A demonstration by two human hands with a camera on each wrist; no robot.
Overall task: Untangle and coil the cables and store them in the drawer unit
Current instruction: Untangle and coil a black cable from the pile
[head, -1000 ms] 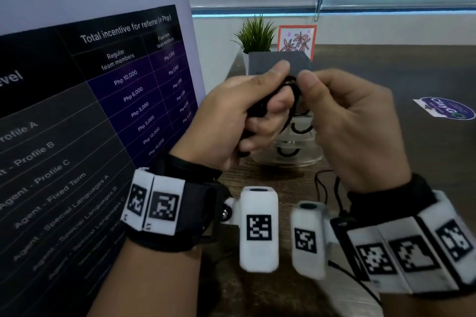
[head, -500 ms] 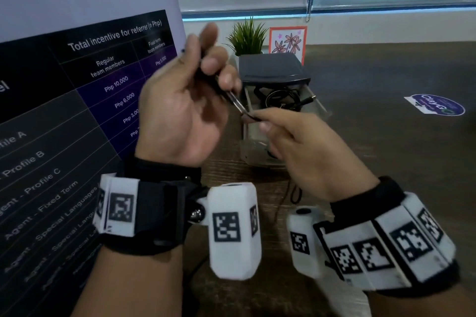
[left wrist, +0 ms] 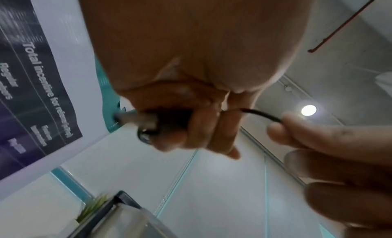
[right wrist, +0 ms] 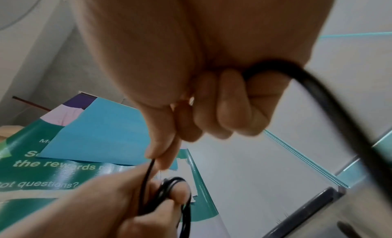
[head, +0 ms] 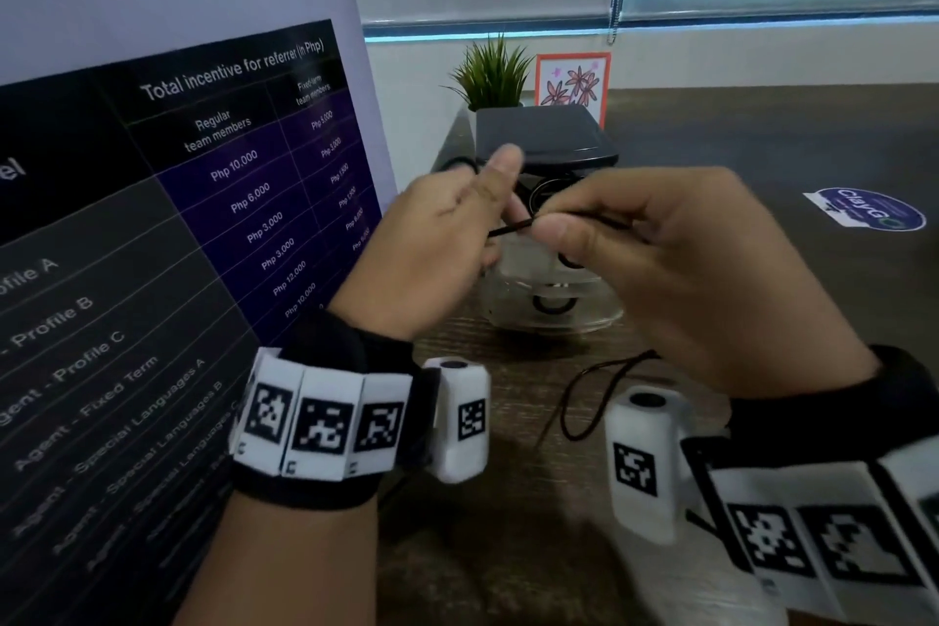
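Nearest the camera, in the lower half of the head view, the two wrist bands with their printed markers, and between them a loose run of black cable [head: 574,402] lying on the dark wooden table [head: 508,549]. Above that, mid-frame, the left hand [head: 437,244] has come down and in from where it stood half a second ago, raised at the upper left with the cable stretched out; both hands now meet again at centre. Left hand: fingers curled round a small bundle of black loops, seen best at the bottom of the right wrist view, where several turns sit over a fingertip. Right hand [head: 676,269]: thumb and forefinger pinch a short taut stretch of the same cable, the rest trailing from its palm. Judged from this, another turn is being laid on the coil, so coiling is under way but not finished, with slack left on the table. The cable is thin, black, limp and round in section; a metal-tipped plug shows at the left fist in the left wrist view. Behind the hands, the clear drawer unit [head: 554,315] with its dark lid, coiled cables already inside. Farther back, a small plant [head: 490,71] and a flower picture [head: 571,79]; a banner [head: 178,219] fills the left of the frame.
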